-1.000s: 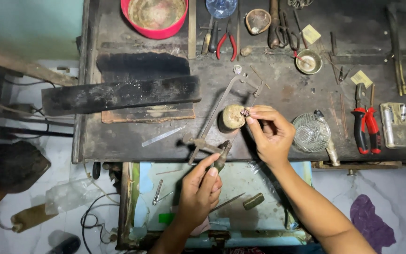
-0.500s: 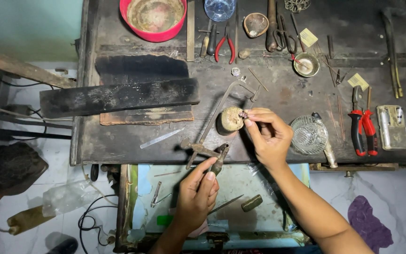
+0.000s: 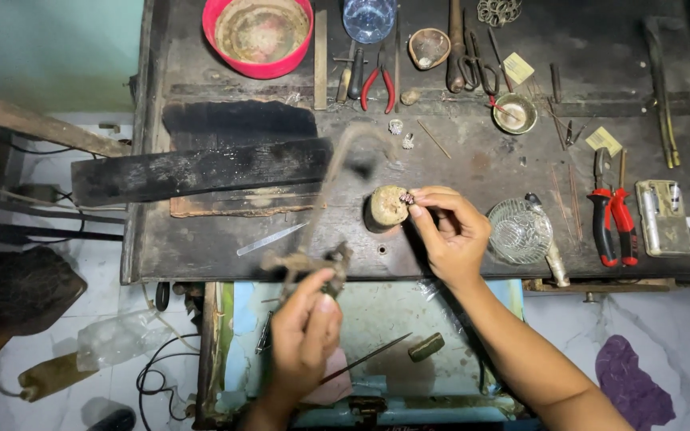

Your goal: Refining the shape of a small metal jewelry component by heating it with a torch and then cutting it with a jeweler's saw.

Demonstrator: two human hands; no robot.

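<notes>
Against the wooden peg (image 3: 387, 207), right hand (image 3: 450, 235) pinches a small piece (image 3: 406, 197) — left hand (image 3: 305, 331) grips the saw frame (image 3: 329, 191) (blurred).

dark worn workbench (image 3: 225, 239) | white marble floor (image 3: 664, 335) | pale green wall (image 3: 49, 56)

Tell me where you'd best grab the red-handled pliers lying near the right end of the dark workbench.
Probably by the two red handles of the red-handled pliers, coming from the bench's near edge. The handles point toward the person and lie close together, while the dark metal jaws point away. The dark workbench is bare just beside them.
</notes>
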